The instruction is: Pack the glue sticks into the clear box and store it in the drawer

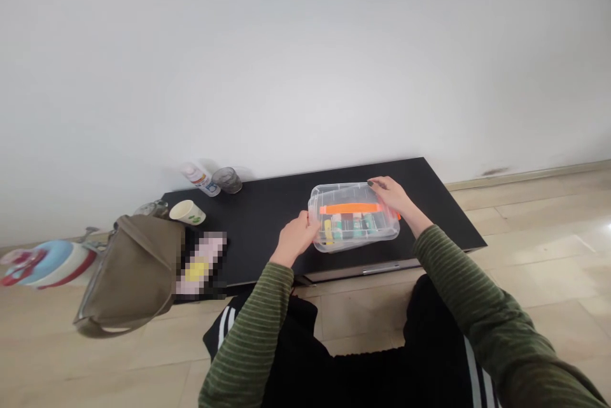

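Observation:
A clear plastic storage box point(353, 237) with an orange carry handle point(351, 209) on its lid stands on the low black table. Several small bottles or tubes point(347, 225), with yellow, white and green parts, show through the lid. My left hand point(300, 235) is closed on the box's left edge, thumb toward the near corner. At the far right corner, my right hand point(389, 193) grips the lid's rim with bent fingers. The lid looks slightly skewed on the box. Part of an orange latch shows at the right side, below my right hand.
On the table's left are a spray can point(203, 180), a dark glass point(228, 180), a paper cup point(188, 212), a brown bag point(136, 261) and a blurred-out pink item point(203, 261). A white wall stands behind the black table point(272, 217). A blue, white and red container point(52, 263) is at far left.

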The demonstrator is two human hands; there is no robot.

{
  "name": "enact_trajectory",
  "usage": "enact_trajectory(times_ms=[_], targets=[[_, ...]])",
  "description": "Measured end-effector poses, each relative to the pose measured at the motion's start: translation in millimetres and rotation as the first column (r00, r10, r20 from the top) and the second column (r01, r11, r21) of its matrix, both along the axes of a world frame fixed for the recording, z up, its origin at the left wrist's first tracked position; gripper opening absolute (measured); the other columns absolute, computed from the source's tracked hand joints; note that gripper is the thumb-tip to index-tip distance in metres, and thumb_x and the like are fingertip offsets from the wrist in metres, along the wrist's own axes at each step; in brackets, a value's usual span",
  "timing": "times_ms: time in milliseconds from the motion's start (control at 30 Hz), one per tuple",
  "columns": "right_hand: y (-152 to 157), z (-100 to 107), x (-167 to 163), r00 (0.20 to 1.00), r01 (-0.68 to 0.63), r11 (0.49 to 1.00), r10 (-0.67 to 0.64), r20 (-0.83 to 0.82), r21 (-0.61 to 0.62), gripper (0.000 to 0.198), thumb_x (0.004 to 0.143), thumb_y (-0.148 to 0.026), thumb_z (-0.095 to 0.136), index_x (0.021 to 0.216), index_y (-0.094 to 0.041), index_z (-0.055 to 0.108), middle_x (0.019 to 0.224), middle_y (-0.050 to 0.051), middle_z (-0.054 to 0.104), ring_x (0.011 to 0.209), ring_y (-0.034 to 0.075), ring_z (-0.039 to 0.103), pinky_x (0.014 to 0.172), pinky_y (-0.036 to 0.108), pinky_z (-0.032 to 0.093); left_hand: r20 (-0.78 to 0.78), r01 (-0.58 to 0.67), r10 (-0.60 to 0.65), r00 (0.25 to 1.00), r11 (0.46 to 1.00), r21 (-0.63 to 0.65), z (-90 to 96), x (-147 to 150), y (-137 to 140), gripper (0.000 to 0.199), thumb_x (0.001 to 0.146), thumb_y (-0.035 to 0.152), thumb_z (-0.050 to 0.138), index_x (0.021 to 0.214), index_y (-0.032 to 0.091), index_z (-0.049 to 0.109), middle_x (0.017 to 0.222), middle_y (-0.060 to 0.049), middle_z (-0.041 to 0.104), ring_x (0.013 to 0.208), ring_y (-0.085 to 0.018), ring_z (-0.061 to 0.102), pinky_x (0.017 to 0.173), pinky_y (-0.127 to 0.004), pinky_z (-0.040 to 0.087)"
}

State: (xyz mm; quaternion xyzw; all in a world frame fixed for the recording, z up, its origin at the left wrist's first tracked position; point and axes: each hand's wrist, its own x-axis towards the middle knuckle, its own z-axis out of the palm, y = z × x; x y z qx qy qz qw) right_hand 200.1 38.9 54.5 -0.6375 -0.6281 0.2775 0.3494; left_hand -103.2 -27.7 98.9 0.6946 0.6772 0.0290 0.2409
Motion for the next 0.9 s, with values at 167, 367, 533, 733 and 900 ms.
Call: enact_trajectory(times_ms=[167,367,533,733,900], targets=[[4,4,-7,0.996,-0.038,0.998,0.034,-0.084,-0.041,0.028,0.091,-0.042,0.057,0.109,-0.025,0.071,0.118,0.006,0.068,0.107,0.021,0.062,0.093,0.033,0.045,0.007,0.042,-0.041,0.999,0.999,-0.034,1.9,-3,-1,0.038,0.091,0.042,0.033,0.109,0.019,0.057,0.108,-0.015,0.072,0.098,-0.034,0.068,0.073,-0.035,0.044],[9,4,-11,0.993,0.04,0.992,-0.053,-0.109,-0.119,0.033,0.084,-0.049,0.064,0.099,-0.021,0.072,0.104,0.006,0.073,0.092,0.02,0.064,0.079,0.029,0.047,-0.005,0.032,-0.032,0.999,0.999,-0.027,2.4,-1,-3,0.039,0.091,0.043,0.034,0.111,0.018,0.056,0.106,-0.015,0.072,0.098,-0.035,0.068,0.075,-0.036,0.045],[9,4,-10,0.994,0.067,0.993,-0.075,-0.079,-0.097,0.034,0.083,-0.052,0.065,0.097,-0.022,0.073,0.102,0.006,0.074,0.091,0.02,0.064,0.076,0.028,0.046,-0.025,0.024,-0.025,0.999,1.0,-0.015,2.6,6,-11,0.043,0.093,0.042,0.031,0.119,0.017,0.055,0.11,-0.015,0.07,0.1,-0.033,0.068,0.078,-0.037,0.046],[1,10,-12,0.995,0.103,0.992,-0.104,-0.007,-0.077,0.034,0.083,-0.052,0.065,0.095,-0.022,0.073,0.099,0.006,0.075,0.089,0.02,0.064,0.075,0.028,0.044,-0.166,0.057,-0.03,0.986,0.985,0.16,1.8,15,-23,0.069,0.092,0.039,0.036,0.155,0.014,0.021,0.134,-0.021,0.055,0.104,-0.032,0.065,0.082,-0.036,0.047],[-5,12,-14,0.992,0.124,0.991,-0.125,-0.014,-0.05,0.032,0.083,-0.052,0.063,0.092,-0.023,0.073,0.094,0.005,0.074,0.086,0.02,0.063,0.073,0.028,0.044,-0.051,0.069,-0.062,0.997,0.988,0.138,-3.5,9,-27,0.07,0.094,0.038,0.034,0.158,0.018,0.014,0.131,-0.017,0.055,0.114,-0.031,0.06,0.087,-0.037,0.048]])
